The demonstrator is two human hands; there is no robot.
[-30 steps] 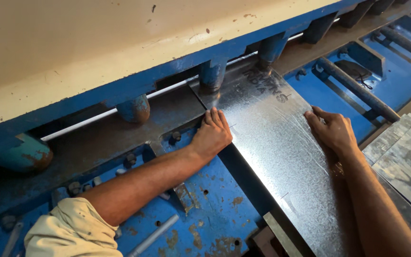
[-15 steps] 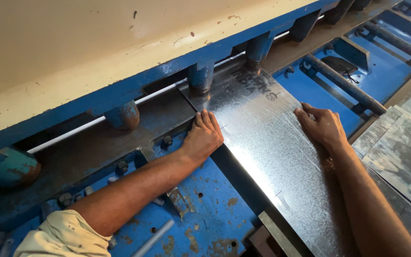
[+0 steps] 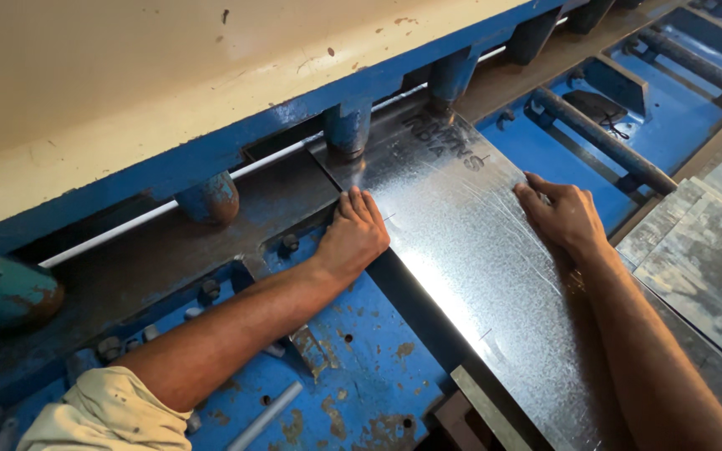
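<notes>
Far left: a rounded teal casting [image 3: 6, 292], chipped and rusty, bolted under a long cream guard [image 3: 169, 75] with a blue lower edge, paint scuffed and spotted. Below the guard, a row of stubby blue cylindrical clamps [image 3: 211, 199], worn to bare metal at the tips, and a thin white rod [image 3: 127, 227] running behind them. Beneath that, a dark, greasy steel bed [image 3: 177, 250] with hex bolts, then a blue table [image 3: 361, 376], pitted with rust and drilled holes. Bottom left, a rolled cream sleeve [image 3: 102, 413] on a bare forearm. Left hand [image 3: 354, 238] flat, fingers together and extended, palm pressing down on the left edge of the sheet [image 3: 478, 276], gripping nothing. Sheet itself: a long rectangular strip of galvanised steel, bright and spangled, finely scratched, with dark marker scrawl near its far end; lying flat on the table, far end tucked under the clamps, near end running off toward bottom right. Right hand [image 3: 566, 217] flat too, fingers slightly spread, resting on the right edge, holding nothing. Further right, a dark round bar [image 3: 603, 142] across a smooth blue recess, and dull grey stacked sheets [image 3: 704, 259] at the edge.
</notes>
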